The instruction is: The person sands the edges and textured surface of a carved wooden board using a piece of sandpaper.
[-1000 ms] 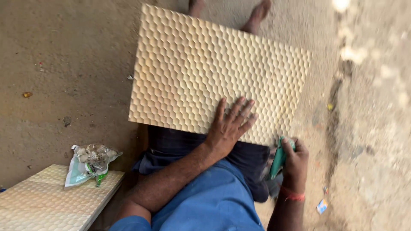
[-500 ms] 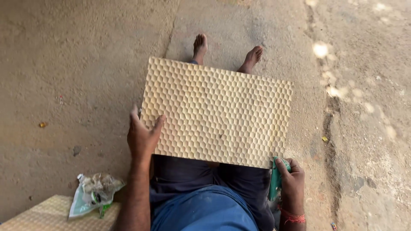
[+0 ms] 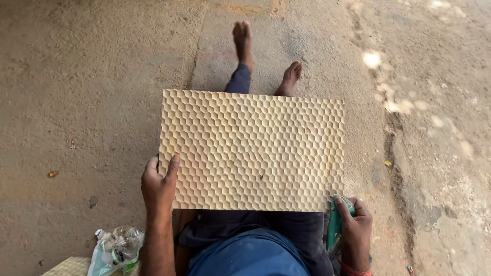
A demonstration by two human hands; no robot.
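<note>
**A bumpy board on my lap**

I am sitting on the dirt ground with my legs out in front. My two bare feet show near the top middle of the frame.

A big tan wooden board with a honeycomb pattern of little dents lies flat across my legs, in the middle of the frame.

My left hand holds the board at its lower left corner. My thumb lies on top of the board, and my other fingers are close together at the left edge, curled around it.

My right hand is at the board's lower right corner. Its fingers are curled and pinched tight around a small green piece of something. I cannot tell what it is. It touches the board's corner.

In the lower left of the frame lies a crumpled clear plastic bag with green and white print. There are pale lumpy things inside it, but I cannot tell what they are. The bag rests on the corner of another tan dented board, just beside my left arm.
</note>
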